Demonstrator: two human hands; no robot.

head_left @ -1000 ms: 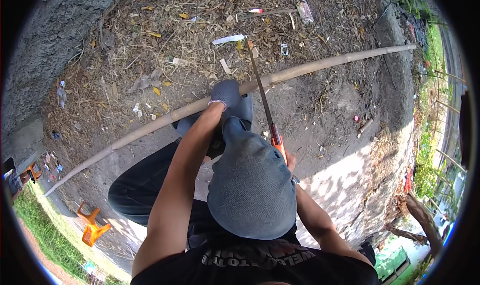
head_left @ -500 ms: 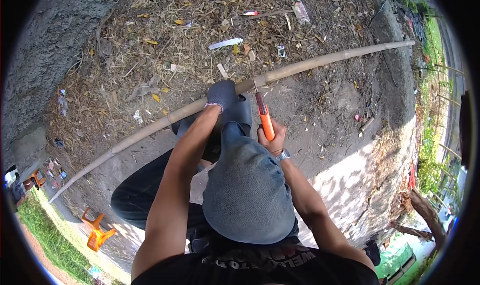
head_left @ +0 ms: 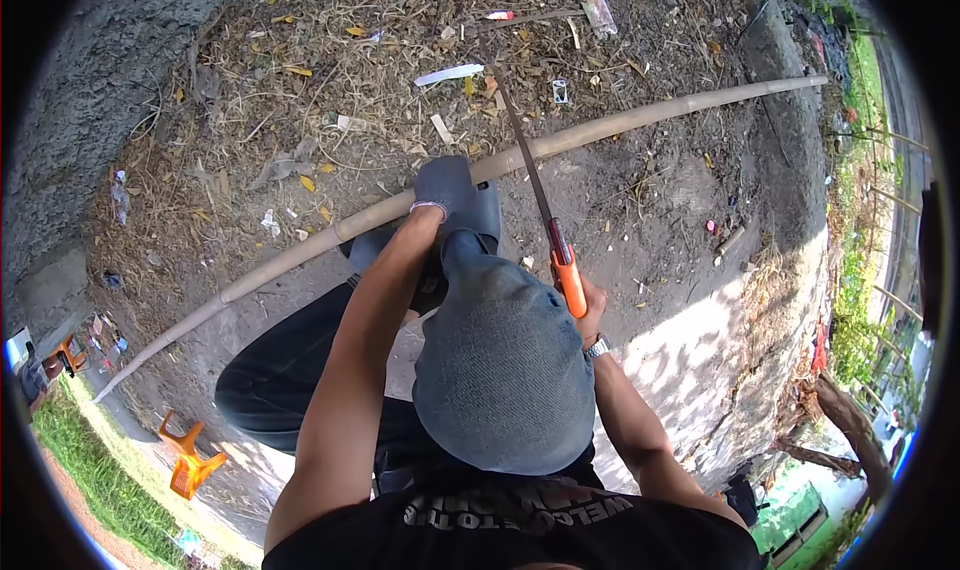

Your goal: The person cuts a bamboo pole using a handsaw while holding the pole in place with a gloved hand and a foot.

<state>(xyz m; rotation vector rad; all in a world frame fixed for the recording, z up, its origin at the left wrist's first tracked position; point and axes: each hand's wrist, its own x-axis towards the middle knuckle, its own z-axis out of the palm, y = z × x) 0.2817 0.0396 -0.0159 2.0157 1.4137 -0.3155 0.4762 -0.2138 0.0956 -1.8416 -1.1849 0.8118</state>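
A long, slightly curved bamboo pole point(head_left: 620, 127) runs across the ground from lower left to upper right. My left hand point(head_left: 444, 182), in a grey glove with a pale cuff, is closed around the pole near its middle. My right hand point(head_left: 592, 315), bare and with a watch at the wrist, grips the orange handle of a handsaw point(head_left: 569, 285). The saw's long, narrow blade crosses the pole just right of my left hand, its far end reaching over the dry litter. How deep the blade sits in the pole cannot be seen.
A grey cap point(head_left: 503, 370) covers part of the lower middle view. Dry leaves and litter point(head_left: 300, 130) cover the dirt beyond the pole. Concrete point(head_left: 90, 110) rises at upper left. An orange plastic chair point(head_left: 188, 460) and a tree branch point(head_left: 850, 425) stand at the sides.
My right hand has pulled the saw back toward my body and slightly right, so its handle is farther from the pole. My left hand keeps its place on the bamboo.
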